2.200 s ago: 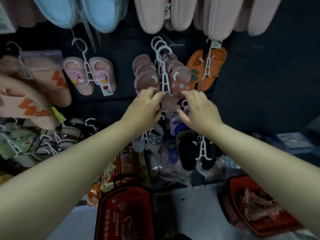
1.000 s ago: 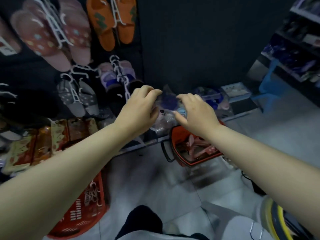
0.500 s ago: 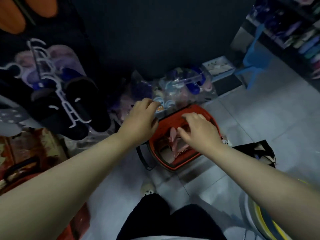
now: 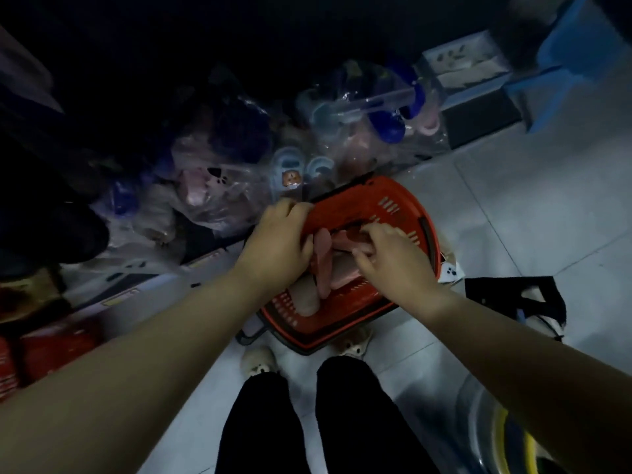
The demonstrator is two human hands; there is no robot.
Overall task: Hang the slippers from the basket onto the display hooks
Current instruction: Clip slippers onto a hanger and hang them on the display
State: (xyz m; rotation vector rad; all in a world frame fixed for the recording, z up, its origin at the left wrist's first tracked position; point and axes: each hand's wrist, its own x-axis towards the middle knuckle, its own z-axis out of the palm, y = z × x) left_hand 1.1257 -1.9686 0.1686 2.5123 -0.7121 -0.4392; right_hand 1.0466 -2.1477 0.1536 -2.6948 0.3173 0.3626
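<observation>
A red plastic basket [image 4: 383,203] stands on the tiled floor in front of my feet, with pink slippers [image 4: 323,268] lying in it. Both hands are down inside it. My left hand [image 4: 277,244] has its fingers curled against one pink slipper that stands on edge. Just right of it, my right hand [image 4: 386,254] curls its fingers round another pink slipper [image 4: 349,236]. The display hooks are out of view.
Clear plastic bags of slippers [image 4: 369,107] are piled along the dark wall behind the basket, with a small light-blue pair [image 4: 290,165] close to its rim. A blue stool [image 4: 574,63] stands far right, a black bag [image 4: 513,299] right of the basket, red boxes [image 4: 51,343] left.
My view has swung down from the hanging slippers on the wall to the floor. Both hands dropped from the hooks into the red basket and closed on the pink slippers.
</observation>
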